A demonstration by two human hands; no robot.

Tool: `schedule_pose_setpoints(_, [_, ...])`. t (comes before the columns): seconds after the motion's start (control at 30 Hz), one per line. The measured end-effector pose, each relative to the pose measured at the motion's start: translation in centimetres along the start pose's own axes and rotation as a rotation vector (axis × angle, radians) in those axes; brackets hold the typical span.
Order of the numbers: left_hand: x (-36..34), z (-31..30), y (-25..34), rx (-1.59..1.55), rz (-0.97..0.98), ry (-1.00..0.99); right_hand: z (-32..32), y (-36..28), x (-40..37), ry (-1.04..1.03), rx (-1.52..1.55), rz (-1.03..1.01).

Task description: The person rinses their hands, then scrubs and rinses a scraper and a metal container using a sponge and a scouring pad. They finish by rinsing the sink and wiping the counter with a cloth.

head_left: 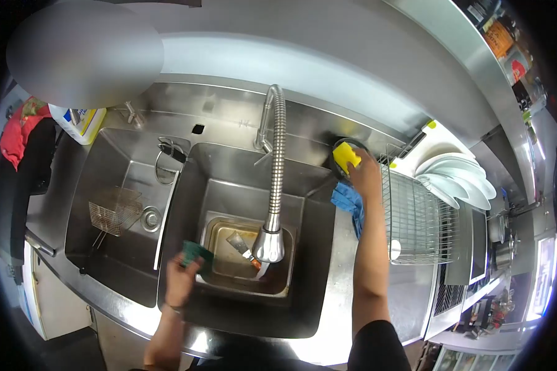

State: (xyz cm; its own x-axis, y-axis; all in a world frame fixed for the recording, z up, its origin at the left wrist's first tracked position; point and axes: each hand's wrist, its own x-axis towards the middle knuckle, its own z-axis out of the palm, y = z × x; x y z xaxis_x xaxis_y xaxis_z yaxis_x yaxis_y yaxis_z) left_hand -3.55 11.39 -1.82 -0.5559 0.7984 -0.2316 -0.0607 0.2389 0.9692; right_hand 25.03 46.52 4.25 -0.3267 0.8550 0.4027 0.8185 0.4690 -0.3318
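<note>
My left hand (181, 281) is closed around a green scouring pad (197, 254) above the left front part of the right-hand sink basin (241, 321). My right hand (367, 174) reaches to the back right of the sink and grips a yellow sponge (345, 156) at a dark round dish (336, 172), which the sponge partly covers. Beside my right wrist a blue cloth (348, 199) hangs over the counter edge. Down in the basin lies a metal pan (220, 227). Inside it is a scraper (239, 243) with an orange-brown handle, partly behind the spray head (268, 245).
A coiled faucet (279, 142) arches over the basin. To the right stand a wire dish rack (418, 213) and stacked white plates (455, 176). The left basin (120, 278) holds a wire fry basket (107, 217). A white jug (80, 127) stands at the back left.
</note>
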Motion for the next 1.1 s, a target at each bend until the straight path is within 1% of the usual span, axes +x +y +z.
schedule_pose_setpoints(0.03, [-1.0, 1.9, -1.7, -0.141, -0.102, -0.034, 0.0, 0.1, 1.3, -0.088, -0.046, 0.021])
schedule_pose_setpoints(0.07, [-1.8, 3.5, -3.4, -0.28, -0.206, -0.064, 1.3, 1.5, 2.1, -0.09, -0.034, 0.019])
schedule_pose_setpoints(0.13, [-2.4, 6.2, -8.2, -0.744, -0.295, -0.246, 5.4, 5.1, 3.5, -0.253, -0.2, -0.01])
schedule_pose_setpoints(0.2, [-2.5, 8.2, -10.2, -0.917, -0.389, -0.375, 5.6, 4.7, 4.7, -0.372, -0.277, 0.09])
schedule_pose_setpoints(0.23, [-2.2, 9.2, -9.9, -0.911, -0.483, -0.376, 4.4, 3.4, 4.7, -0.401, -0.36, 0.122])
schedule_pose_setpoints(0.27, [-1.9, 9.8, -9.4, -0.906, -0.587, -0.368, 4.8, 4.0, 4.7, -0.323, -0.376, 0.134])
schedule_pose_setpoints(0.3, [-1.6, 10.0, -9.3, -1.003, -0.659, -0.381, 4.2, 4.1, 5.0, -0.271, -0.211, 0.211])
schedule_pose_setpoints(0.33, [-1.4, 10.1, -9.2, -1.101, -0.724, -0.396, 3.8, 4.1, 4.9, -0.085, -0.166, 0.141])
schedule_pose_setpoints(0.37, [-1.2, 10.3, -9.0, -1.099, -0.731, -0.37, 1.9, 2.9, 3.8, 0.096, 0.155, -0.024])
schedule_pose_setpoints(0.4, [-0.3, 10.6, -8.6, -1.13, -0.804, -0.387, 0.3, 1.0, 2.9, 0.092, 0.172, -0.03])
schedule_pose_setpoints(0.43, [0.1, 10.9, -8.4, -1.162, -0.882, -0.404, -1.0, -1.2, 1.1, -0.022, 0.369, 0.125])
schedule_pose_setpoints(0.47, [0.2, 11.1, -8.6, -1.164, -0.881, -0.388, -1.5, -3.0, -1.1, -0.142, 0.56, 0.281])
schedule_pose_setpoints(0.5, [0.2, 11.3, -9.1, -1.083, -0.835, -0.411, -0.2, -3.6, -3.7, -0.124, 0.527, -0.059])
schedule_pose_setpoints(0.53, [0.2, 11.5, -9.6, -1.003, -0.79, -0.432, 1.2, -6.0, -7.1, -0.156, 0.639, -0.052])
schedule_pose_setpoints(0.57, [0.2, 11.7, -9.9, -0.937, -0.766, -0.395, -0.5, -10.3, -9.7, -0.401, 0.521, 0.076])
schedule_pose_setpoints(0.6, [0.3, 11.9, -10.7, -0.942, -0.769, -0.382, 1.4, -11.6, -12.5, -0.506, 0.517, 0.193])
schedule_pose_setpoints(0.63, [0.7, 12.0, -11.5, -0.896, -0.785, -0.352, 5.3, -11.1, -15.6, -0.51, 0.602, 0.13])
schedule_pose_setpoints(0.67, [0.9, 12.2, -11.9, -0.847, -0.803, -0.324, 7.1, -11.8, -17.6, -0.6, 0.596, 0.11])
schedule_pose_setpoints(0.7, [0.9, 12.5, -11.2, -0.774, -0.784, -0.277, 8.7, -12.4, -19.6, -0.565, 0.614, 0.177])
schedule_pose_setpoints(0.73, [0.8, 12.1, -11.0, -0.771, -0.788, -0.273, 11.5, -11.9, -21.8, -0.397, 0.534, -0.02])
schedule_pose_setpoints(0.8, [0.7, 11.6, -10.8, -0.69, -0.749, -0.327, 12.3, -12.2, -23.0, -0.414, 0.52, -0.004])
schedule_pose_setpoints(0.83, [1.0, 11.8, -12.5, -0.746, -0.778, -0.258, 12.7, -12.1, -23.3, -0.415, 0.522, -0.001])
schedule_pose_setpoints(0.87, [1.1, 11.8, -12.8, -0.743, -0.779, -0.259, 13.0, -11.8, -23.4, -0.389, 0.555, 0.035])
schedule_pose_setpoints(0.93, [1.1, 11.9, -13.6, -0.531, -0.699, -0.221, 12.7, -11.7, -23.4, -0.366, 0.585, 0.075])
schedule_pose_setpoints(0.97, [1.0, 12.0, -14.2, -0.533, -0.7, -0.224, 12.1, -11.7, -23.0, -0.418, 0.712, 0.198])
schedule_pose_setpoints(1.0, [0.9, 12.2, -14.8, -0.429, -0.626, -0.202, 11.6, -11.7, -22.5, -0.47, 0.836, 0.323])
schedule_pose_setpoints(1.03, [0.9, 12.3, -15.5, -0.324, -0.551, -0.179, 11.0, -11.3, -22.0, -0.59, 0.81, 0.424])
schedule_pose_setpoints(1.07, [1.3, 12.4, -15.9, -0.325, -0.554, -0.181, 10.4, -10.5, -21.9, -0.591, 0.808, 0.427])
schedule_pose_setpoints(1.1, [1.7, 12.5, -16.4, 0.03, -0.491, -0.188, 9.8, -9.5, -21.9, -0.468, 0.733, 0.187])
